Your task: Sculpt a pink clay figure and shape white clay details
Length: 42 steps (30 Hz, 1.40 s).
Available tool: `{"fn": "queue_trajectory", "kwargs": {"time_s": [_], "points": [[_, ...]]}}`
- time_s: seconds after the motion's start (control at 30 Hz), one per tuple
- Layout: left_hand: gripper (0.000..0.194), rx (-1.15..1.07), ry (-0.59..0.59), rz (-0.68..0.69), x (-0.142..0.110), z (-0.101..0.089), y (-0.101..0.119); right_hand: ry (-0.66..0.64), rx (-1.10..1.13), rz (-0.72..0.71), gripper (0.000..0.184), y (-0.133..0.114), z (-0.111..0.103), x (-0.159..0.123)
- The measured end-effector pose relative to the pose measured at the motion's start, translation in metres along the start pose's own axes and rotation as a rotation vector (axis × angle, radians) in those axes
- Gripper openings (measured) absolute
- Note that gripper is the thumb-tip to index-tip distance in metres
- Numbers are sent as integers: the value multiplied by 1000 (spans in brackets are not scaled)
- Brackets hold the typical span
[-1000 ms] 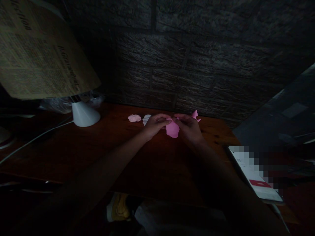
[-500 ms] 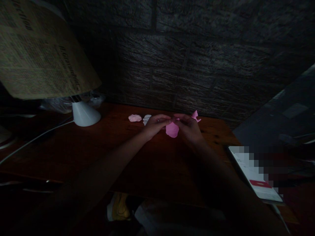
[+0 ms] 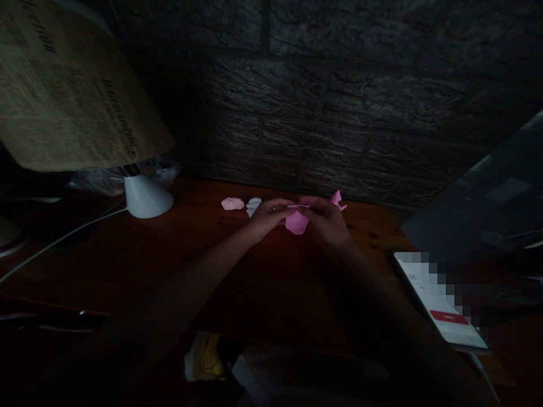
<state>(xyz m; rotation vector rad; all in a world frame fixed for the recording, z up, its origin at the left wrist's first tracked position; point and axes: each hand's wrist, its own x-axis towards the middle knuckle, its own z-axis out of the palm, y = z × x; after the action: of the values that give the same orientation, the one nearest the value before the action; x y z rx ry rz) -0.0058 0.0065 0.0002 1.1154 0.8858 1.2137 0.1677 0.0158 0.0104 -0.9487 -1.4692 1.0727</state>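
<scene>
Left hand and right hand both pinch the upper edge of a pink sheet over the wooden table; pale-pink piece lies leftward.

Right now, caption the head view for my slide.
Left hand and right hand hold a pink piece over a wooden table.

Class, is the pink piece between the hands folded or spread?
Lower part spread: the held pink piece shows a broad, rounded flap below the fingers. They partly hide its top; cannot tell there.
</scene>
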Motion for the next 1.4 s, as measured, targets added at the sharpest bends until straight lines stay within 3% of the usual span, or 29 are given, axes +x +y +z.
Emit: {"fn": "queue_trajectory", "kwargs": {"time_s": [0.23,1.13,1.4], "points": [[21,-42,-25,19,4,-3,-6,-5,-49,5,39,2,-1,0],[7,-159,-16,-97,4,-1,-3,-25,17,-25,31,7,-4,1],[11,-172,-11,-62,5,0,-2,6,-1,41,39,5,-4,1]]}}
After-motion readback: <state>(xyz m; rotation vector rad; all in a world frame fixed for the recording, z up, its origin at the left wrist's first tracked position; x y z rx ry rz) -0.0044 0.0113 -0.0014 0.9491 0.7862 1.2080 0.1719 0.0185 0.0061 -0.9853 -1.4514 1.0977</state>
